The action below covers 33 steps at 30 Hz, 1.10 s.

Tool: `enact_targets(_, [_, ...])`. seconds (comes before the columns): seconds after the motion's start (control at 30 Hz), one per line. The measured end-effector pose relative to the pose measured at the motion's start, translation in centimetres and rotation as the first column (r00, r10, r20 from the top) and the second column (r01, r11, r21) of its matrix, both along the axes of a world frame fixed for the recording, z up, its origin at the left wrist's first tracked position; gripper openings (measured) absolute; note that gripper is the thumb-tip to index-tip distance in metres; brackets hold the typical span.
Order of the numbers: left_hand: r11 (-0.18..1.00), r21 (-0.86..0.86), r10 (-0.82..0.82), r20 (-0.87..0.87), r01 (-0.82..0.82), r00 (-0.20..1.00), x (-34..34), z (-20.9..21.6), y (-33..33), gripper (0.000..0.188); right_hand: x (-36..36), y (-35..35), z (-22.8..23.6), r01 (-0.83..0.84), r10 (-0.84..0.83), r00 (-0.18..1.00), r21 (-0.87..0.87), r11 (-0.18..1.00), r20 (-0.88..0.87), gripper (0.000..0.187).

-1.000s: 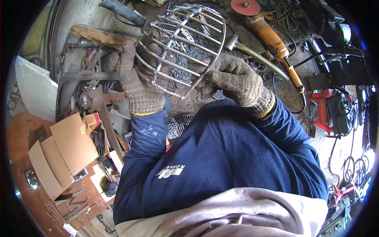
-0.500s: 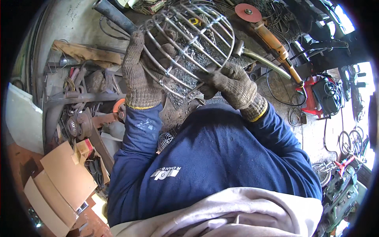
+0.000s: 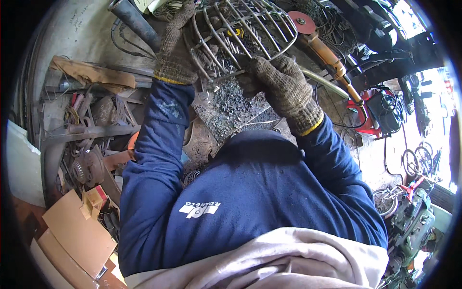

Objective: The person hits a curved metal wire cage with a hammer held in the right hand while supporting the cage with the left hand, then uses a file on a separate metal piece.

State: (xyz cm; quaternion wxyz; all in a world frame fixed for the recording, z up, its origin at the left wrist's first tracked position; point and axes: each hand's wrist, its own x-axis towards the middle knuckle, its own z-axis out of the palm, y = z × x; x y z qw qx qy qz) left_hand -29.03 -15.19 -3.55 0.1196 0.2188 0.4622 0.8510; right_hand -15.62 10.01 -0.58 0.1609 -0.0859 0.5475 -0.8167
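A round grate of welded metal bars (image 3: 240, 19) is held up in front of me, tilted, with its far part at the top edge of the picture. My left hand (image 3: 174, 50), in a brown knitted glove, is closed at its left side; the fingers partly show through the bars. My right hand (image 3: 285, 86), gloved alike, grips the near rim at the right, its fingertips in shadow. Below the grate lies a heap of dark metal chips (image 3: 233, 103). A yellow round object (image 3: 235, 32) shows between the bars.
Right of the grate lies an orange angle grinder (image 3: 327, 54) with a red disc (image 3: 301, 22), beside a pale tool handle (image 3: 325, 83). A red-and-black machine (image 3: 373, 113) stands farther right. Left are a dark pipe (image 3: 134, 24), scrap wood (image 3: 91, 72) and cardboard (image 3: 79, 231).
Both hands have moved farther away from my body with the grate, which now tilts at a flatter angle to my view. More of the chip heap shows below it.
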Motion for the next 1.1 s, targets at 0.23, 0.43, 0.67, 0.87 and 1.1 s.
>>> enact_targets(0.23, [0.991, 0.091, -0.116, 0.249, 0.096, 0.961, 2.1, 2.5, 1.8, 0.053, 0.2, 0.1, -1.4, -0.016, 0.015, 1.000, 0.061, 0.998, 0.011, 0.034])
enact_targets(0.43, [0.935, -0.265, 0.332, 0.422, -0.236, 0.844, 3.8, 3.3, 5.9, 0.036, -0.4, 1.5, -4.0, -0.054, 0.036, 0.988, 0.120, 0.991, 0.149, 0.040])
enact_targets(0.67, [0.895, -0.258, 0.441, 0.394, -0.364, 0.806, 5.4, 3.3, 7.6, 0.024, -0.3, 2.9, -5.5, -0.173, 0.145, 0.973, 0.156, 0.972, 0.177, 0.040])
enact_targets(0.87, [0.785, -0.297, 0.616, 0.298, -0.543, 0.729, 6.8, 0.9, 7.1, 0.028, 0.6, 3.3, -6.0, -0.247, 0.218, 0.951, 0.119, 0.962, 0.217, 0.035])
enact_targets(1.1, [0.848, -0.307, 0.519, 0.314, -0.432, 0.795, 9.3, -1.8, 5.4, 0.043, 0.5, 3.5, -7.1, -0.302, 0.283, 0.951, 0.170, 0.938, 0.128, 0.033])
